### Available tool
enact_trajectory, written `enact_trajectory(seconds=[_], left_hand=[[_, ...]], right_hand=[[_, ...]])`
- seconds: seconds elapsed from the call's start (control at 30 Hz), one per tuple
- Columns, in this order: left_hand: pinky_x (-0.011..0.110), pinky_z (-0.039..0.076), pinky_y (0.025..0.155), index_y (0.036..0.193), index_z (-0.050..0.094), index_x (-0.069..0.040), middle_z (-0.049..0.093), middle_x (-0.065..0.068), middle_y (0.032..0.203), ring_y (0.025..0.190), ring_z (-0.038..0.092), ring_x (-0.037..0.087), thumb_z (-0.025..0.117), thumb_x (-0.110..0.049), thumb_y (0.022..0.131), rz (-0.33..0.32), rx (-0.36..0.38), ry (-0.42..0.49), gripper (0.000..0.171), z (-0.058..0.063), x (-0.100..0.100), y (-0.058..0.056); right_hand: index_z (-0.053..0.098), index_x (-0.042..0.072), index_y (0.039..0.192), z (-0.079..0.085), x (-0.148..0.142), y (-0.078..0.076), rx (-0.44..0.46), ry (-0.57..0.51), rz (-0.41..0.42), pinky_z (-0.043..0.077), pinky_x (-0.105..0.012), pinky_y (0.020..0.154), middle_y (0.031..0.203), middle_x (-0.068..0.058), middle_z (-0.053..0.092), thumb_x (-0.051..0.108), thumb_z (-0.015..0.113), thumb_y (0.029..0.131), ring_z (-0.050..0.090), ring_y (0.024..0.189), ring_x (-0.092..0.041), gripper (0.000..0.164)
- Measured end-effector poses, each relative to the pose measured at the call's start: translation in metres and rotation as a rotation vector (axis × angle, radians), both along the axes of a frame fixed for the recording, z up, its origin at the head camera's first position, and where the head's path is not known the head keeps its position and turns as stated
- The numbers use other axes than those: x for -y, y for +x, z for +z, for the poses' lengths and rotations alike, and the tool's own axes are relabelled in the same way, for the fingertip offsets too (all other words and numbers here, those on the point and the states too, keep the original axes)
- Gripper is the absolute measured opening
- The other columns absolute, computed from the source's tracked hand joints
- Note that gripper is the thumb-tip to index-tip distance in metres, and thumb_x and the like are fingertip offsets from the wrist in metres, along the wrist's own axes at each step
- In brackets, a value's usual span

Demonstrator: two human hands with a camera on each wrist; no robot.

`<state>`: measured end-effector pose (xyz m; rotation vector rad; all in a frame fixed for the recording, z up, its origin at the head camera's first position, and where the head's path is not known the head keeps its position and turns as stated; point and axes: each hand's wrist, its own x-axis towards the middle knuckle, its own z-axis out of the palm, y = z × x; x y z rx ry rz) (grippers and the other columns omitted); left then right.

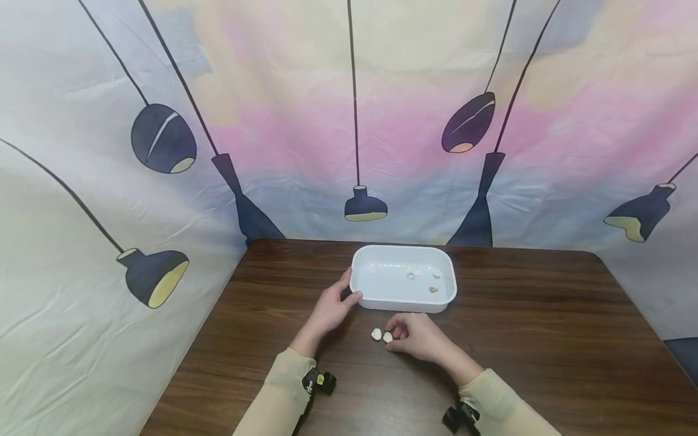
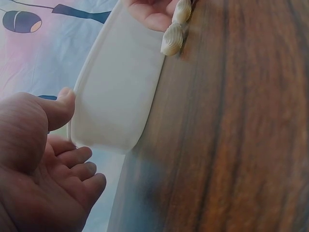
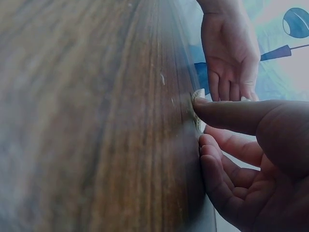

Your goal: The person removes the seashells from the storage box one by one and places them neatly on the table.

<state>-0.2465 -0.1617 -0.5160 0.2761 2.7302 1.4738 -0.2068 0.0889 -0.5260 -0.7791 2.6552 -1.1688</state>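
A white rectangular tray (image 1: pixel 403 301) sits on the wooden table, with my left hand (image 1: pixel 331 307) holding its left end, thumb at the near corner and fingers along the side. In front of the tray, two small pale seashells lie side by side. My right hand (image 1: pixel 418 338) pinches the right seashell (image 1: pixel 388 337) between thumb and fingers at the table surface. The left seashell (image 1: pixel 376 334) lies just beside it, untouched; its ridges show in the left wrist view. In the right wrist view the thumb partly covers the pinched seashell (image 3: pixel 197 115).
Inside the tray lie several small shells, among them a brownish shell (image 1: pixel 433 289) and a ring-like pale one (image 1: pixel 411 275). The dark wooden table (image 1: pixel 545 327) extends to both sides. Behind it hangs a cloth backdrop (image 1: pixel 305 121) printed with lamps.
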Motion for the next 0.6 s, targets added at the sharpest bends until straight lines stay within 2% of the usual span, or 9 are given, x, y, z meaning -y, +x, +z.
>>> enact_trajectory(seconds=[0.6], left_hand=[[0.050,0.026,0.129,0.166,0.033,-0.001,0.031,0.014,0.172,0.160,0.029,0.030,0.065,-0.028,0.109,-0.004,0.008,0.007,0.071,0.0009,0.0006,0.0012]], right_hand=[[0.076,0.009,0.100,0.0052,-0.0029,0.0007,0.010,-0.015,0.017,0.052,-0.025,0.065,0.076,0.011,0.065,0.016,0.092,0.084,0.060,0.068,-0.002,0.024]])
